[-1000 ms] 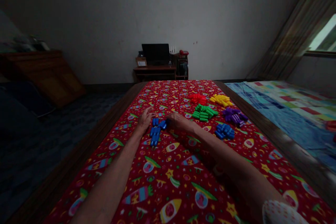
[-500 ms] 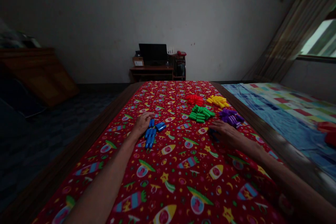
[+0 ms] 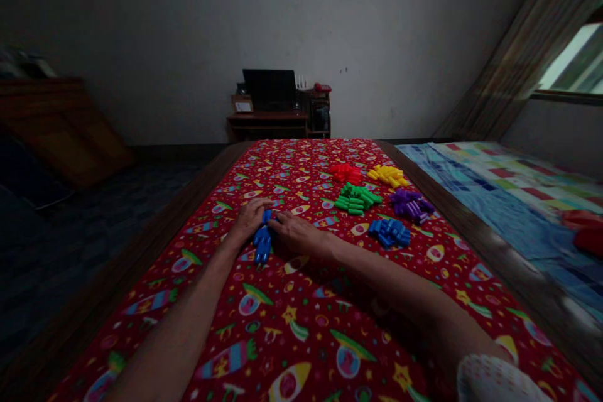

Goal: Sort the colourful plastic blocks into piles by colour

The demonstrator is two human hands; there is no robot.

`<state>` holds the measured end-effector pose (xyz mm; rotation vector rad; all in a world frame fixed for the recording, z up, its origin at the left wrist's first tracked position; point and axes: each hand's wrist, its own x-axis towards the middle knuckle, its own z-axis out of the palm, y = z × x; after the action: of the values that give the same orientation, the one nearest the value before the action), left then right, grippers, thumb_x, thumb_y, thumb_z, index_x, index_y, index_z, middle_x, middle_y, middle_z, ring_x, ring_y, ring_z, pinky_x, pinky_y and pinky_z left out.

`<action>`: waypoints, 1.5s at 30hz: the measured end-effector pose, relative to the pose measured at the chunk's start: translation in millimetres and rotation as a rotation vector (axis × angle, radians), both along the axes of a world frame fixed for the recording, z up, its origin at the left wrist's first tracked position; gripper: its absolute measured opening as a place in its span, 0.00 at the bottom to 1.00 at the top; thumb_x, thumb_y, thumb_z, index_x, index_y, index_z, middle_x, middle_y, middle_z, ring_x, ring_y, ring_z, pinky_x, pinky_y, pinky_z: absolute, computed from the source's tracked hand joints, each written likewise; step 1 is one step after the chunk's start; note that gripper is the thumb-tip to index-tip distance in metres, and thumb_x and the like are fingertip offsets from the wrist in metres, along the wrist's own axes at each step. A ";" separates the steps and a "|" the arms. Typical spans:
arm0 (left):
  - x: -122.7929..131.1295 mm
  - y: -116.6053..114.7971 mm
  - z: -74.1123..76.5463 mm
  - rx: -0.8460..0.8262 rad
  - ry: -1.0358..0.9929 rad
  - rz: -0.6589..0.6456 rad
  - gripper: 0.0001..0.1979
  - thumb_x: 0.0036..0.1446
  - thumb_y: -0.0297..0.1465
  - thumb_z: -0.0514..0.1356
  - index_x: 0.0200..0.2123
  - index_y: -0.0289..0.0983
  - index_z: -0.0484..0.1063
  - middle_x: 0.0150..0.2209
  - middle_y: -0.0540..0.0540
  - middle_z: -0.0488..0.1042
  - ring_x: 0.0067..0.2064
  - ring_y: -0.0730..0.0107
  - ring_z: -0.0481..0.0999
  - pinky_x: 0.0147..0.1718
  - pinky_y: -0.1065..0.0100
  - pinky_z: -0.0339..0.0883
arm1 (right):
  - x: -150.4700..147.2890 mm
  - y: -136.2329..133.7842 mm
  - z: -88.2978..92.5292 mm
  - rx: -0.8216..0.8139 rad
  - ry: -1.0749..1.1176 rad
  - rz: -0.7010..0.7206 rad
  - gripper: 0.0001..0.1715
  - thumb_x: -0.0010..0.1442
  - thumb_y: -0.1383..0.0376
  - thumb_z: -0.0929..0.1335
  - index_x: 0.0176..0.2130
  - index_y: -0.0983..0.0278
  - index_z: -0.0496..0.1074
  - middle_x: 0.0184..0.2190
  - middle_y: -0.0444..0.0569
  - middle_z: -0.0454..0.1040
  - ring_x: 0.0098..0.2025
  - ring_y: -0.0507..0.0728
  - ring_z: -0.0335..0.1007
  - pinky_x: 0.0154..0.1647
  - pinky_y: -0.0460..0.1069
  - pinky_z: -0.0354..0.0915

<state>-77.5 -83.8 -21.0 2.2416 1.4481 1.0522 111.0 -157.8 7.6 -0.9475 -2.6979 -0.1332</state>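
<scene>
A small group of short blue plastic tubes (image 3: 262, 245) lies side by side in rows on the red patterned cloth. My left hand (image 3: 249, 218) rests at the left of this group, its fingers stretched along the upper end, close to the topmost tube. From the right, my right hand (image 3: 298, 233) reaches in with bent fingers closed at the upper tubes. Its fingertips are partly hidden, but blue shows at them. A loose heap of more blue tubes (image 3: 390, 232) sits farther right, apart from both hands.
Beyond the blue heap are piles of green tubes (image 3: 357, 198), purple tubes (image 3: 411, 205), red tubes (image 3: 345, 173) and yellow tubes (image 3: 388, 176). The cloth (image 3: 301, 326) covers a long wooden table. A monitor (image 3: 269, 90) on a desk stands by the far wall, a bed (image 3: 475, 182) at right.
My right hand has moved left from the blue heap to the small blue group. The heap it covered now shows. My left hand has stayed beside the group.
</scene>
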 end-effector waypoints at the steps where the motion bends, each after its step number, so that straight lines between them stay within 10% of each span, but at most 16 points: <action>1: 0.0 -0.5 0.9 -0.008 0.005 0.004 0.19 0.50 0.30 0.47 0.35 0.36 0.77 0.44 0.42 0.78 0.48 0.62 0.75 0.54 0.58 0.66 | -2.0 0.5 -1.1 0.005 -0.033 -0.034 0.12 0.66 0.69 0.60 0.48 0.69 0.66 0.42 0.58 0.71 0.44 0.57 0.68 0.45 0.52 0.66; 13: -1.1 -1.7 1.1 -0.041 -0.061 -0.013 0.18 0.50 0.31 0.48 0.37 0.36 0.76 0.43 0.41 0.79 0.43 0.61 0.78 0.49 0.58 0.70 | 160.9 -87.6 31.7 0.097 -0.157 -0.243 0.19 0.62 0.71 0.64 0.53 0.65 0.67 0.51 0.59 0.70 0.53 0.62 0.64 0.52 0.57 0.61; 18: 0.6 -1.2 0.9 -0.075 -0.157 -0.039 0.16 0.48 0.29 0.49 0.34 0.35 0.76 0.40 0.41 0.79 0.42 0.62 0.79 0.48 0.59 0.71 | 201.9 -102.1 17.7 0.158 -0.157 -0.332 0.24 0.60 0.74 0.63 0.55 0.63 0.67 0.54 0.61 0.68 0.56 0.64 0.63 0.54 0.60 0.62; 22: 3.5 -1.6 -0.4 -0.159 -0.343 -0.045 0.17 0.46 0.28 0.50 0.35 0.35 0.76 0.35 0.43 0.80 0.39 0.64 0.80 0.45 0.59 0.73 | 178.6 -79.7 5.9 0.174 0.011 -0.239 0.19 0.64 0.67 0.62 0.54 0.63 0.68 0.56 0.61 0.67 0.57 0.63 0.62 0.54 0.60 0.62; 27: 3.4 -3.4 0.4 -0.206 -0.438 -0.008 0.17 0.44 0.28 0.51 0.36 0.35 0.76 0.34 0.43 0.80 0.40 0.63 0.80 0.45 0.59 0.73 | 70.4 -51.9 11.1 0.033 0.110 0.099 0.15 0.67 0.62 0.60 0.52 0.63 0.67 0.48 0.54 0.70 0.48 0.56 0.67 0.47 0.51 0.67; 32: 1.0 -6.8 4.3 -0.232 -0.469 -0.004 0.17 0.46 0.30 0.51 0.36 0.34 0.76 0.37 0.41 0.80 0.42 0.62 0.80 0.46 0.58 0.72 | -18.0 -42.4 5.2 0.035 0.076 0.075 0.20 0.65 0.55 0.63 0.50 0.67 0.66 0.47 0.60 0.69 0.48 0.61 0.65 0.48 0.57 0.66; 45: 4.3 -6.0 3.5 -0.171 -0.299 -0.007 0.14 0.51 0.33 0.53 0.34 0.35 0.76 0.38 0.41 0.80 0.42 0.60 0.79 0.45 0.59 0.73 | 61.0 -47.5 -6.7 -0.027 0.116 0.166 0.10 0.65 0.72 0.60 0.44 0.68 0.68 0.48 0.58 0.69 0.56 0.58 0.62 0.55 0.54 0.64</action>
<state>-73.1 -89.8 -17.5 1.8772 1.3459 1.1561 172.0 -205.3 0.9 -0.7111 -2.6625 -0.0081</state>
